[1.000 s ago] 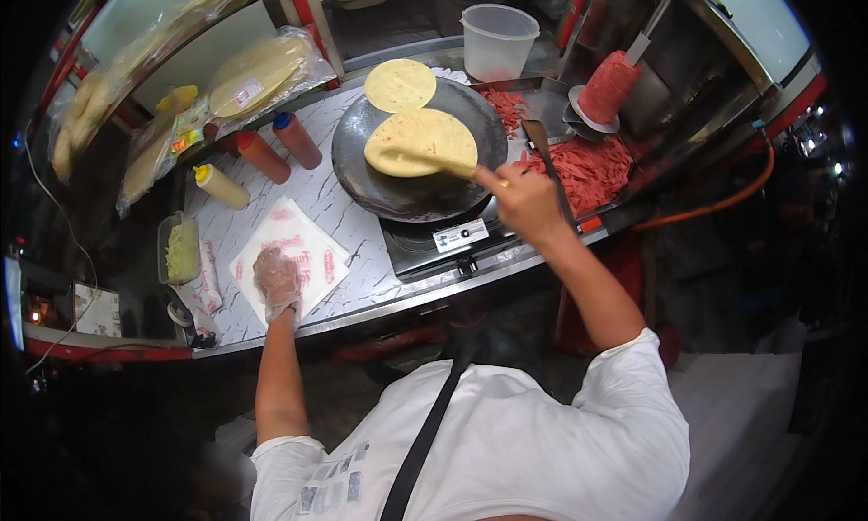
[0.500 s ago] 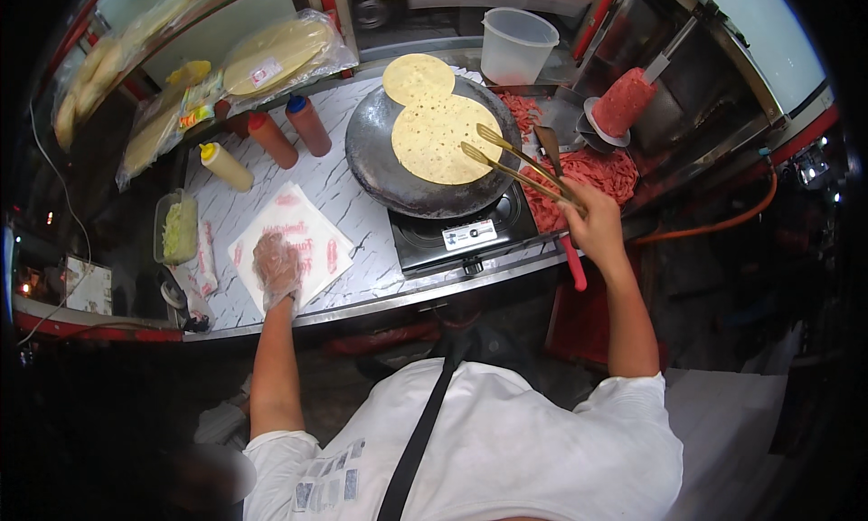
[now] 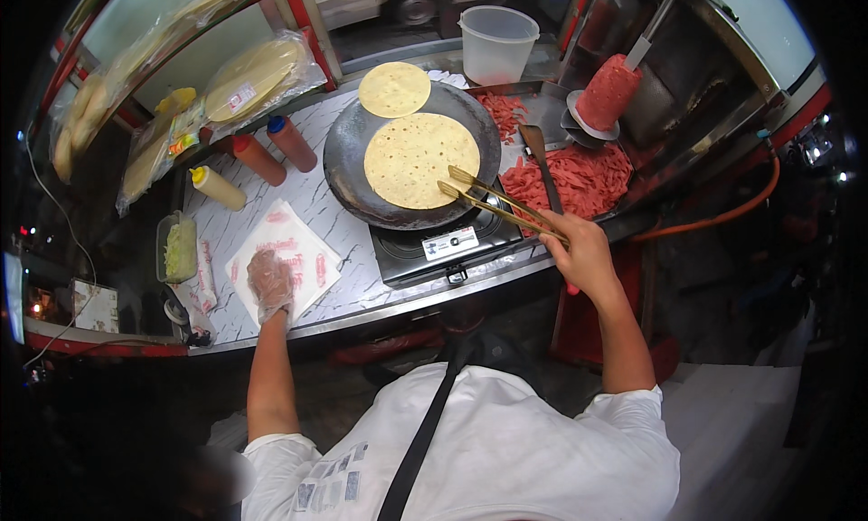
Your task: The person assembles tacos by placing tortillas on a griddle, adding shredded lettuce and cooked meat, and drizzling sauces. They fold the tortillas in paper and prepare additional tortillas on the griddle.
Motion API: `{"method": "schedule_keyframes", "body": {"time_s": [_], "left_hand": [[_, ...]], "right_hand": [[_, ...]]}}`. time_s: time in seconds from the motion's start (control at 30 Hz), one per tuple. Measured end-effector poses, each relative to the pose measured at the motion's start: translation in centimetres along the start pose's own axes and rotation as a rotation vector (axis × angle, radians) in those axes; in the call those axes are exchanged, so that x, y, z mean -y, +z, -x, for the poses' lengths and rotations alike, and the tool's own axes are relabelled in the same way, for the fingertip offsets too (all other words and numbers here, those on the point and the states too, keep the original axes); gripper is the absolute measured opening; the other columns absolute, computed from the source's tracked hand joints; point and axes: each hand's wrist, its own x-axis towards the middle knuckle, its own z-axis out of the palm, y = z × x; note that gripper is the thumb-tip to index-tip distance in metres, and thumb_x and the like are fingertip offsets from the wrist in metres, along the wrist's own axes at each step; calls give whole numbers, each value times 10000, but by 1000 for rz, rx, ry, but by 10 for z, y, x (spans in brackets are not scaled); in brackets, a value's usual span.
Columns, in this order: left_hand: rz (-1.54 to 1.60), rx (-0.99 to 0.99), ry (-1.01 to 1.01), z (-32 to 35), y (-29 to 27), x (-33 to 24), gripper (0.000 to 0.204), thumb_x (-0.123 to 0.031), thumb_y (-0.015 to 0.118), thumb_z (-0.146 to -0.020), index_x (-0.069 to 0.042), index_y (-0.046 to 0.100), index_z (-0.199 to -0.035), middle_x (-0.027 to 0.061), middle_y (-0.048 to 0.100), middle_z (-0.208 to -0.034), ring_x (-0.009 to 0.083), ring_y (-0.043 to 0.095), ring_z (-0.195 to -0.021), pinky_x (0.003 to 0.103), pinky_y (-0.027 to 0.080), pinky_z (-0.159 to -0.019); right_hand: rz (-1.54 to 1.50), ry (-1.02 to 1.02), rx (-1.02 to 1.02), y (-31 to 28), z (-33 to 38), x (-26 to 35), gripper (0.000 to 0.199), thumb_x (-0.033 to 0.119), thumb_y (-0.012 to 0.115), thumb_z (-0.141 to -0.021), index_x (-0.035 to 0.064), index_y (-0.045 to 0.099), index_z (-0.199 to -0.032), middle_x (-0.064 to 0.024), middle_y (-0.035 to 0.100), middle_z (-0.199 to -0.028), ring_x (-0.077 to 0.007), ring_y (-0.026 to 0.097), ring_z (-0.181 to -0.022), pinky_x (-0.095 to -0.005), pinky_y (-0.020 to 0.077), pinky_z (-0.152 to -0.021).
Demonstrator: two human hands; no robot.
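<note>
My right hand is closed around gold-coloured tongs. Their tips are apart, at the near right part of a large flatbread on the round dark griddle. A smaller flatbread lies at the griddle's far edge, close to the large one. Under the griddle stands a black gas stove. My left hand, in a clear plastic glove, rests on a stack of white wrapping papers with red print. It appears to lie flat, holding nothing, though the glove blurs its fingers.
Right of the griddle, a tray holds shredded reddish meat and a spatula; a meat spit stands behind. A bucket is at the back. Sauce bottles and a lettuce tub stand left, below packaged flatbreads.
The tongs' tips have moved toward me, and the large flatbread has slid the same way, off the smaller one. My left hand stays on the papers. The whole view has shifted slightly.
</note>
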Motion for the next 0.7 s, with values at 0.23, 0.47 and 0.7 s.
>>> {"method": "schedule_keyframes", "body": {"time_s": [0.23, 0.47, 0.7], "left_hand": [[13, -57, 31, 2, 3, 3, 454, -248, 667, -823, -35, 648, -1223, 208, 605, -1303, 394, 534, -1239, 491, 419, -1086], [65, -4, -17, 3, 0, -3, 459, -249, 673, -819, -39, 645, -1226, 211, 589, -1318, 399, 515, -1255, 506, 412, -1081], [236, -88, 35, 4, 13, 8, 473, -247, 689, -818, -18, 639, -1228, 206, 586, -1314, 393, 508, -1261, 486, 363, -1115]], "right_hand": [[73, 2, -159, 0, -19, 11, 397, 139, 721, -854, 117, 689, -1250, -125, 622, -851, -327, 663, -767, -432, 513, -663], [234, -357, -189, 64, -75, 92, 370, 61, 708, -824, 102, 713, -1192, -85, 610, -876, -257, 660, -727, -394, 527, -617], [541, -371, 132, -21, -34, 182, 422, 22, 662, -768, 156, 730, -1162, -62, 610, -896, -247, 676, -805, -383, 545, -657]]}}
